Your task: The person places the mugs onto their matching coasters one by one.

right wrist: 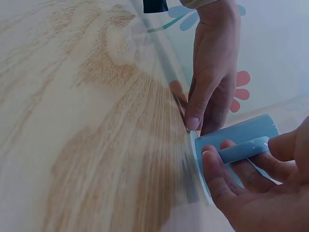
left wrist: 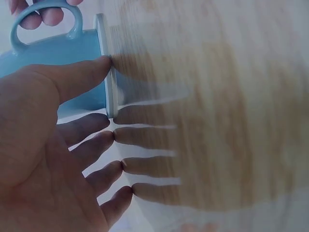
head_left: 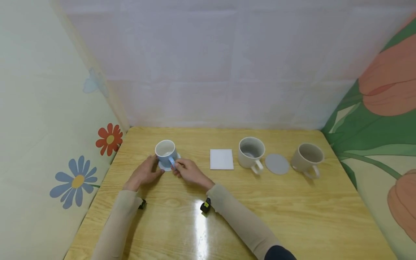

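A light blue mug with a white inside stands upright on a round pale coaster at the table's left side. My right hand holds the mug's handle between thumb and fingers, as the right wrist view shows. On the mug's other side is my left hand, its fingers spread and fairly straight. In the left wrist view its thumb lies against the coaster's edge, and the other fingertips touch the tabletop along and beyond that edge.
To the right on the wooden table lie a white square coaster and a grey round coaster. A large whitish mug stands between them, and a beige mug stands farthest right. A pale wall closes off the back.
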The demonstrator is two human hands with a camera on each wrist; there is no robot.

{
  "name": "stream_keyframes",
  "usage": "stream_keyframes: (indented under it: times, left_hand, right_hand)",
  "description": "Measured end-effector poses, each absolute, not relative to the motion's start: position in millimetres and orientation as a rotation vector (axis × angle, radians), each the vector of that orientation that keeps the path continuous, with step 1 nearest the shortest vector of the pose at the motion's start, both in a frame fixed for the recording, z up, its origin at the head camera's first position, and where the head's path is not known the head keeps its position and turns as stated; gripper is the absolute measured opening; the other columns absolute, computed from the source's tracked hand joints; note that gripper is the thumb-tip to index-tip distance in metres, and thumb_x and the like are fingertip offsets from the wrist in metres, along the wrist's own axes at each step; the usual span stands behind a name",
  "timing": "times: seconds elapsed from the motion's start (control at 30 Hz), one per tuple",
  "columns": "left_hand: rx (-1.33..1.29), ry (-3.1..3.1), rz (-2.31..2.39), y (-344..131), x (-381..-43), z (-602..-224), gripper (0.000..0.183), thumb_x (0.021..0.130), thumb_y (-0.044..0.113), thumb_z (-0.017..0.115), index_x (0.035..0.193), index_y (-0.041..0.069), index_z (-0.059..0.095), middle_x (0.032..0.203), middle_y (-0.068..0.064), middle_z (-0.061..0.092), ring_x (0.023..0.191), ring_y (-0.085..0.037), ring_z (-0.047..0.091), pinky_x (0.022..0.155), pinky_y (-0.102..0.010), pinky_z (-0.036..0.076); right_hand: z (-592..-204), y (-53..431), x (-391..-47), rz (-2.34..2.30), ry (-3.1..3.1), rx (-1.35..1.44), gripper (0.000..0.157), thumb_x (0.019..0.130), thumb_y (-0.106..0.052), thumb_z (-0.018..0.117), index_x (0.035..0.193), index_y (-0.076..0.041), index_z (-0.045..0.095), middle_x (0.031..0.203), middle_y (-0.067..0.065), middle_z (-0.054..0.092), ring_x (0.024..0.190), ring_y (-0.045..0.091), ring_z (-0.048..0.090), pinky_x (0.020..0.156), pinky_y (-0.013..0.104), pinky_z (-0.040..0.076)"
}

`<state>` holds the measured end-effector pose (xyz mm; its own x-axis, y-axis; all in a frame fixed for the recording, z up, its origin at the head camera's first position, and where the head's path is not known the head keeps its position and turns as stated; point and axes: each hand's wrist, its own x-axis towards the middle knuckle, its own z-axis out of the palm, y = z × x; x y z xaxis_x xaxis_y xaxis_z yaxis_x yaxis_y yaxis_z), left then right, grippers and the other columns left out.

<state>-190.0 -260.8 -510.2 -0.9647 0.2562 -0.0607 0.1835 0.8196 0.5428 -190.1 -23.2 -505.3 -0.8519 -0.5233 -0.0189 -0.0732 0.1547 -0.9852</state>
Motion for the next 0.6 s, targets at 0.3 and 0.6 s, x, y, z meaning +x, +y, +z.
stream_keyframes:
  times: [0.3, 0.6]
  left_hand:
    - [0.364, 2.869, 0.715, -263, -182, -506, 0.066, 0.104, 0.023, 0.068, 0.159, -0.004, 0.044, 0.170, -0.028, 0.033, 0.153, -0.063, 0.025, 0.122, -0.077, 0.027]
    - [0.381, 2.860, 0.688, -264, -177, -505, 0.067, 0.105, 0.025, 0.066, 0.158, -0.008, 0.042, 0.168, -0.032, 0.033, 0.152, -0.065, 0.026, 0.122, -0.076, 0.028]
  right_hand:
    - [-496, -15, -188, -1.669, 2.162, -0.576, 0.030, 0.113, -0.013, 0.052, 0.130, 0.007, 0.067, 0.115, 0.030, 0.073, 0.103, 0.042, 0.074, 0.082, 0.030, 0.064]
    - [-491, -4, -188, -1.632, 2.208, -0.602, 0.030, 0.112, -0.015, 0.054, 0.131, 0.004, 0.068, 0.120, 0.026, 0.073, 0.105, 0.043, 0.075, 0.086, 0.042, 0.066]
